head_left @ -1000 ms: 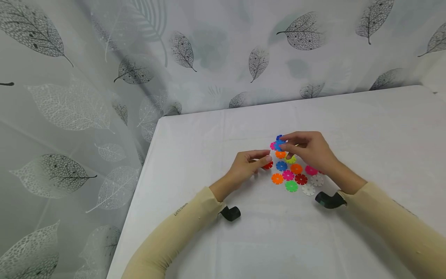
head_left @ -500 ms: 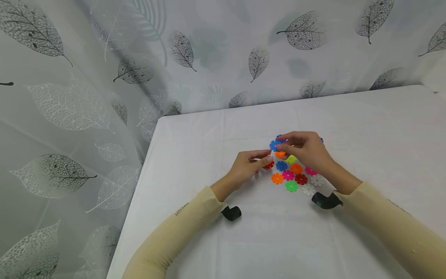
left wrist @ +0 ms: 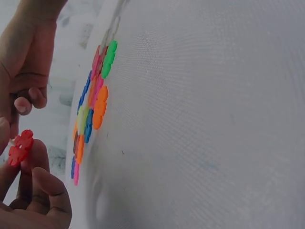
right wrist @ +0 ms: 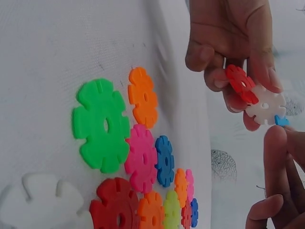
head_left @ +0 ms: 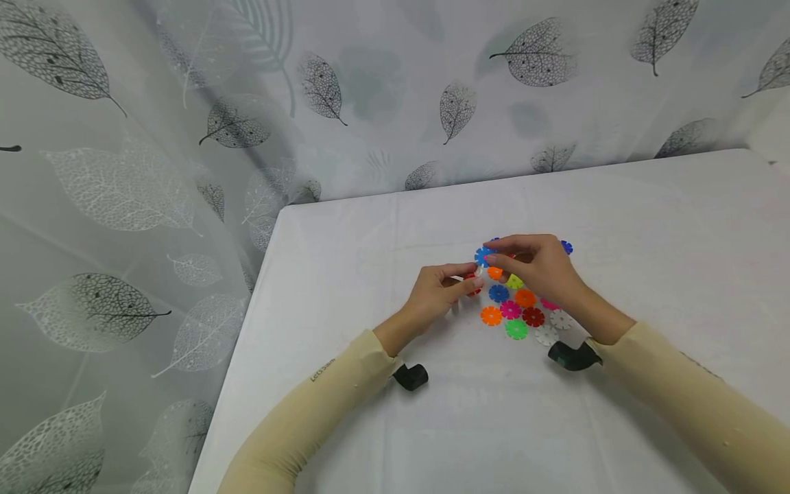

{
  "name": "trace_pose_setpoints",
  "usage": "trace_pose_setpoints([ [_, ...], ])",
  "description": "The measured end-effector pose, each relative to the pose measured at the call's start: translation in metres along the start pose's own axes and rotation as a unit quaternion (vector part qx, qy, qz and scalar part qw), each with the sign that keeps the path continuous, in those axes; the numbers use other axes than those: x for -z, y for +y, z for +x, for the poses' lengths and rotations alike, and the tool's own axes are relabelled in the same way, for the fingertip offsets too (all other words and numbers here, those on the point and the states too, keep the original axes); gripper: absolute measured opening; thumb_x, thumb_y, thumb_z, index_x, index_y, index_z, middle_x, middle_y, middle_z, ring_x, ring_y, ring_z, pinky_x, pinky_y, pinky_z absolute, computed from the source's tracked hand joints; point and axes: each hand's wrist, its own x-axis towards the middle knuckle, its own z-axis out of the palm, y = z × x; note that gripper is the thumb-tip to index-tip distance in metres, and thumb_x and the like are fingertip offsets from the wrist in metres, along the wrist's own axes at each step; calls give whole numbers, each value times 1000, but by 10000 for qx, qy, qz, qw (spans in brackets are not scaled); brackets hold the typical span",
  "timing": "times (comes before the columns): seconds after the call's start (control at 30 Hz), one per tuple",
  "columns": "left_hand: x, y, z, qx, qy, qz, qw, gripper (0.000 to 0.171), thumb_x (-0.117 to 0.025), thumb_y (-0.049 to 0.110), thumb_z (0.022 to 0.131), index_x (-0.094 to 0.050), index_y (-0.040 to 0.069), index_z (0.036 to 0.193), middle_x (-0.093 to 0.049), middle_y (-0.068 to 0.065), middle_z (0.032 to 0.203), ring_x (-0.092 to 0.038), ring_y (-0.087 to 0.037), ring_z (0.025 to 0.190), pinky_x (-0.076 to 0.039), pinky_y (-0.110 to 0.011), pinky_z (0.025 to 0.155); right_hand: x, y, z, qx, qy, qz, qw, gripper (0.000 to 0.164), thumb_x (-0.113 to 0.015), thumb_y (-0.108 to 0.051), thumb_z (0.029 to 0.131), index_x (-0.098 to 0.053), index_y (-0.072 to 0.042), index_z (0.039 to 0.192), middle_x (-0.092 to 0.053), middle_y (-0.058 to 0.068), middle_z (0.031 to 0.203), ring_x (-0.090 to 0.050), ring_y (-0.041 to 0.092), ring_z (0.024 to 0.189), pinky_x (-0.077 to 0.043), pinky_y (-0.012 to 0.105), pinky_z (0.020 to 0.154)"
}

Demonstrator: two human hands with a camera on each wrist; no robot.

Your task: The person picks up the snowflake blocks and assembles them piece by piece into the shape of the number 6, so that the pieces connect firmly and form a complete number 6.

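My left hand (head_left: pixel 435 295) pinches a white notched plastic disc (right wrist: pixel 261 109), with a red notched disc (right wrist: pixel 240 83) slotted onto its edge. The red disc (left wrist: pixel 21 148) also shows by the left fingers in the left wrist view. My right hand (head_left: pixel 546 267) pinches a light blue notched disc (head_left: pixel 483 256). In the right wrist view only a small part of the blue disc (right wrist: pixel 281 120) shows, at the white disc's edge; how far it is slotted in I cannot tell. Both hands are above the table, left of and over the loose discs.
Several loose notched discs lie flat on the white table (head_left: pixel 345 274): a green disc (head_left: pixel 516 330), an orange disc (head_left: pixel 491 315), a white disc (head_left: pixel 546 335) and others in pink, blue, red and yellow. A leaf-patterned curtain (head_left: pixel 382 89) hangs behind and to the left.
My right hand has moved a little left with the light blue disc, bringing it to the white disc in my left hand. The left hand has barely moved.
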Motion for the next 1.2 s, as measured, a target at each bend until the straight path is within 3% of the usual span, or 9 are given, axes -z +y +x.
trace_pose_setpoints([
  [0.17,-1,4,-1,-78,189,69,9998,38,-75,20,94,-70,7,129,-76,0,105,-71,-22,86,-37,-23,52,-3,-3,0,140,112,22,9998,29,-74,-21,95,-75,-7,120,-73,16,93,-68,26,68,-50,24,51],
  [0.33,0,5,-2,-79,147,73,9998,39,-76,18,93,-70,6,129,-77,-3,103,-72,-13,86,-36,-23,53,-2,-3,1,147,-4,67,9999,29,-74,-20,95,-75,-6,120,-73,15,92,-68,32,69,-51,25,52],
  [0.57,0,1,-1,-126,54,11,9999,38,-75,16,93,-69,3,128,-76,-6,109,-70,-12,84,-34,-22,50,0,2,2,118,-240,70,9996,28,-74,-17,95,-74,-4,120,-72,19,87,-68,34,70,-53,28,55],
  [0.8,-1,-1,-4,-255,-30,102,9996,34,-74,16,94,-72,3,126,-77,-9,91,-66,-17,78,-38,-22,50,-2,9,1,52,-393,478,9981,26,-73,-11,95,-74,-1,119,-73,16,102,-71,25,68,-59,29,68],
  [1.03,-2,-2,-1,-385,91,335,9987,43,-75,30,94,-69,11,133,-74,2,99,-70,-23,89,-44,-23,52,-1,12,-2,-234,44,828,9963,26,-73,-21,95,-74,-1,113,-72,10,105,-71,25,69,-60,33,70],
  [1.2,-3,-2,4,-112,169,283,9994,40,-75,39,92,-75,15,124,-76,-3,96,-69,-26,91,-45,-26,56,-1,14,-4,-369,216,1191,9920,29,-73,-21,96,-72,-1,117,-72,5,102,-71,24,71,-60,31,75],
])
